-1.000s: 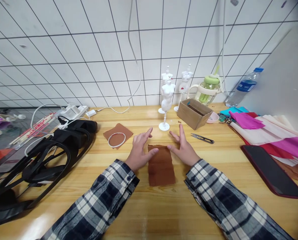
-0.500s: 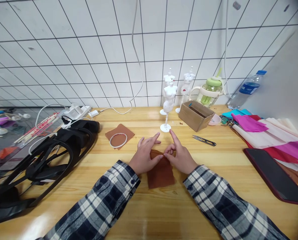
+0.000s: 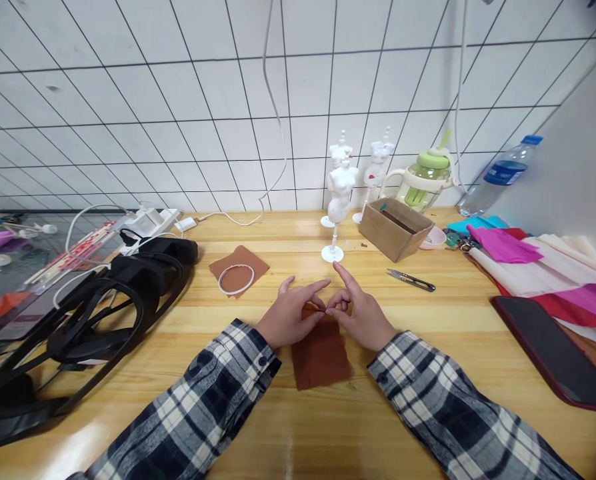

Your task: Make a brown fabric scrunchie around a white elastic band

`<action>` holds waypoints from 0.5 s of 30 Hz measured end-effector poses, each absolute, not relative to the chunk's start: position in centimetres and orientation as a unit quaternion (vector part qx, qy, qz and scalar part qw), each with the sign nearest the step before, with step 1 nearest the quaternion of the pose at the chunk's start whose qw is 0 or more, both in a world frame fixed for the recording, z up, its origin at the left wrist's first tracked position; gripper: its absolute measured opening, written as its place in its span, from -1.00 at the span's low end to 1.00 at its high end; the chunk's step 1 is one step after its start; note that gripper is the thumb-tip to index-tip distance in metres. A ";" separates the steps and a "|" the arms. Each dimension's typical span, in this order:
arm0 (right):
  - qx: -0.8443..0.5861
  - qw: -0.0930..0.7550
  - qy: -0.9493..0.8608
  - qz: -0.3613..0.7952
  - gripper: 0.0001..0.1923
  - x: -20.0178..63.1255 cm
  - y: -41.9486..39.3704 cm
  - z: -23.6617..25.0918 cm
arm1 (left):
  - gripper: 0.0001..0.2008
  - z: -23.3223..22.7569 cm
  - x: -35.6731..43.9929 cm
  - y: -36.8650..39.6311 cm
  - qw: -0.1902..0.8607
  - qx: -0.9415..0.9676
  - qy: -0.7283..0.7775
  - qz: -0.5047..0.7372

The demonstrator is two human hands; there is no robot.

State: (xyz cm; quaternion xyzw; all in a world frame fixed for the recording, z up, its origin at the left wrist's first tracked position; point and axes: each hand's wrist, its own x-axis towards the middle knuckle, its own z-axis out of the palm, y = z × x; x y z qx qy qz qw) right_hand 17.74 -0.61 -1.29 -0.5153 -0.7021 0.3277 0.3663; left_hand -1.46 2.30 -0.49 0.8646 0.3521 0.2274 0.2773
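A square piece of brown cloth (image 3: 321, 357) hangs down toward me from between my hands, close over the table. My left hand (image 3: 293, 313) is closed on its upper edge, thumb and fingers pinched together, the other fingers raised. Beside it, at the cloth's upper right corner, my right hand (image 3: 361, 313) makes a pinch with thumb and bent fingers while its index finger points up and away. Whatever lies between the right fingertips is too small to make out. A second brown cloth (image 3: 251, 259) lies to the left with a white ring (image 3: 237, 291) on it.
Beyond my hands stand several small white dress forms (image 3: 341, 193), a cardboard box (image 3: 395, 230) and a green-lidded jug (image 3: 425, 177). Thread snips (image 3: 411, 280), a phone (image 3: 553, 350) and coloured fabrics (image 3: 533, 267) lie right. Black straps (image 3: 113, 320) fill the left.
The hands stay pinched at the cloth's upper edge. The left fingers have shifted slightly, and the cloth's lower edge shows a little nearer to me. The view has shifted slightly.
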 end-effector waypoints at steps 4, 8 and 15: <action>-0.522 0.369 -0.695 0.329 -0.10 17.7 -0.6 -1.3 | -0.39 -0.7 -1.4 2.3 0.291 0.856 0.357 0.234; -0.524 0.364 -0.691 0.340 -0.12 17.7 -0.6 -1.2 | -0.44 -0.7 -1.3 2.2 0.294 0.854 0.357 0.239; -0.508 0.428 -0.705 0.249 -0.38 18.1 -0.4 -1.3 | -0.43 -0.5 -1.2 2.4 0.312 0.812 0.404 0.282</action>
